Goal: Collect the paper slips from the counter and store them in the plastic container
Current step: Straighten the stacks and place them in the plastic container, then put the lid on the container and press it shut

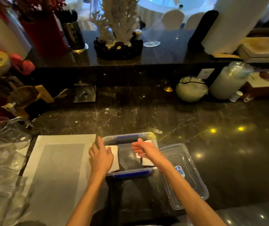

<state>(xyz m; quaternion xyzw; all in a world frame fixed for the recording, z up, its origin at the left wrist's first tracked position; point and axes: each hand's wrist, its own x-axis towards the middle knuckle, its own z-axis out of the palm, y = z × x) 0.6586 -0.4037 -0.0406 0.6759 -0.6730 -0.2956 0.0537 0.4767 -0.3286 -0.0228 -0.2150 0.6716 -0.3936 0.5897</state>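
A clear plastic container (128,138) with blue clips sits on the dark marble counter in front of me. Pale paper slips (115,158) lie stacked inside along its left wall, and another stack of slips (147,161) lies along its right wall. My left hand (100,156) hovers over the left edge, fingers spread, palm down on or just above the left stack. My right hand (144,148) reaches over the right side with fingers extended above the right stack; whether it pinches a slip I cannot tell. The container's clear lid (185,175) lies flat to the right.
A large grey sheet (57,173) lies left of the container, with crinkled clear plastic (1,160) beyond it. Jars (191,88), a metal holder (84,92) and yellow stands line the back wall. The raised ledge behind holds a plant basket (118,48) and a glass.
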